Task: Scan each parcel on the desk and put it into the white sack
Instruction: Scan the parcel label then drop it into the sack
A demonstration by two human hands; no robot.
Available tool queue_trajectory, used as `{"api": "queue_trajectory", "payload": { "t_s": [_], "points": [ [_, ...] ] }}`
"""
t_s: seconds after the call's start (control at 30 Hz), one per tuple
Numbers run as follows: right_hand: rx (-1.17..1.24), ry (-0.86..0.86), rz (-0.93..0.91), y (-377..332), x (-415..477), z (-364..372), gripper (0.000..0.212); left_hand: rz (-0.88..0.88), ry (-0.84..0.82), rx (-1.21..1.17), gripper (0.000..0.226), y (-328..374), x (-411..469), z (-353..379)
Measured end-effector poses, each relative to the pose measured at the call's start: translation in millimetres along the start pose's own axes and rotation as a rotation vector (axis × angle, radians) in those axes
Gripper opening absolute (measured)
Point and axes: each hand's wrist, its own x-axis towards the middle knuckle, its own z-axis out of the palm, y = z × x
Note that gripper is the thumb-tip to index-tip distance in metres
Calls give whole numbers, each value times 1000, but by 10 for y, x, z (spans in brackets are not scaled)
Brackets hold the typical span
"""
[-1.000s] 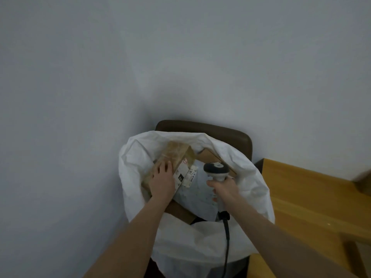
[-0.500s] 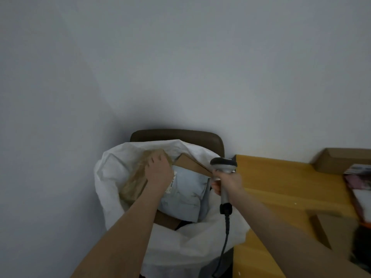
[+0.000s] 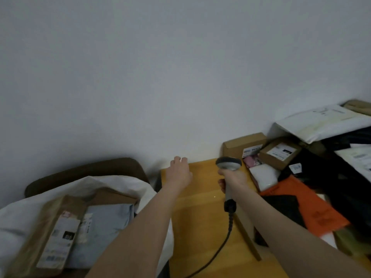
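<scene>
Right now the left hand [image 3: 179,174] holds nothing: fingers loose, reaching forward over the far left corner of the desk [image 3: 200,213]. Can't tell if the fingertips touch the desk edge.

The right hand [image 3: 233,178] grips the handle of the scanner [image 3: 228,164], just right of the left hand. Scanner head is up and points away from the person. Its cable [image 3: 228,233] drops from the handle base and runs back across the desk toward the person.

The white sack [image 3: 120,182] is left of and below the left hand, mouth open, against a dark chair back [image 3: 86,169]. Inside:
- a brown padded parcel [image 3: 38,227] on the far left, with a long white label [image 3: 58,241] facing up
- a pale blue mailer [image 3: 106,223] touching its right side, partly under the left forearm
- a flat cardboard piece [image 3: 114,197] behind both

All of it is blurred and the labels are unreadable.

The unbagged parcels are piled on the desk right of the right hand:
- a cardboard box [image 3: 241,146] against the wall, just behind the scanner head
- a smaller labelled box [image 3: 280,153] just right of it, tilted
- a small white packet [image 3: 265,176] just beside the right wrist
- an orange mailer [image 3: 313,209] nearer the person, beside the right forearm
- black bags [image 3: 341,171] farther right
- a big white mailer [image 3: 321,122] on top of the heap at the back
</scene>
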Motion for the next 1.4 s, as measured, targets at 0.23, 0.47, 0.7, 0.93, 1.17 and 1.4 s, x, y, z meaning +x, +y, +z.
{"api": "queue_trajectory", "payload": {
  "t_s": [0.23, 0.47, 0.7, 0.93, 1.17, 1.4],
  "points": [
    [10, 152, 30, -279, 942, -987, 16, 46, -85, 16, 56, 1104, 730, 414],
    [148, 206, 23, -386, 1831, -1558, 15, 44, -77, 23, 70, 1837, 1640, 839],
    [236, 112, 71, -295, 2253, -1599, 18, -37, -109, 120, 73, 1962, 2127, 1122],
    [275, 87, 73, -319, 2197, -1617, 16, -26, -72, 84, 49, 1895, 1944, 1088],
    [197, 88, -5, -329, 1670, -1497, 17, -168, -39, -541, 54, 1255, 1471, 384],
    [155, 103, -117, -182, 761, -1203, 25, -240, -136, -1010, 52, 406, 621, -131]
  ]
}}
